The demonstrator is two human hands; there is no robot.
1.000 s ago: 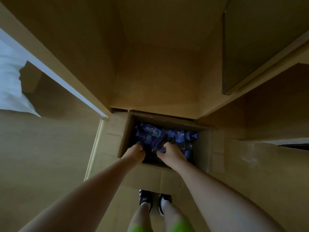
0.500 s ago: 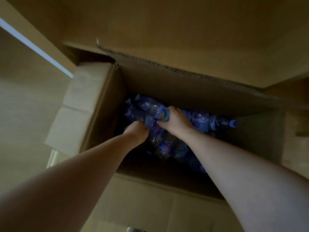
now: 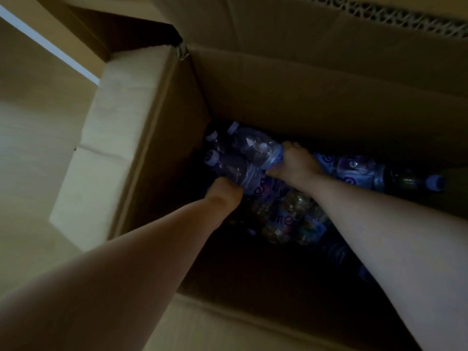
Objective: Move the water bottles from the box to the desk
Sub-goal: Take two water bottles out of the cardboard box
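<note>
An open cardboard box (image 3: 162,138) holds several clear water bottles with blue labels and pale caps, lying in a dim heap. My right hand (image 3: 295,164) grips one bottle (image 3: 255,145) by its labelled middle, its cap pointing to the upper left. My left hand (image 3: 224,196) curls round a second bottle (image 3: 234,171) that lies just below the first, cap also to the left. Both hands are deep inside the box near its left wall. More bottles (image 3: 359,171) lie to the right and under my forearms, partly hidden.
The box flaps stand open: a left flap (image 3: 106,148), a far flap (image 3: 329,29) overhead and a near flap (image 3: 228,325) below my arms. Pale floor (image 3: 33,148) lies left of the box. The desk is out of view.
The camera has dropped much closer into the box. My right hand has closed round the upper bottle and my left hand has taken hold of the bottle beneath it.
</note>
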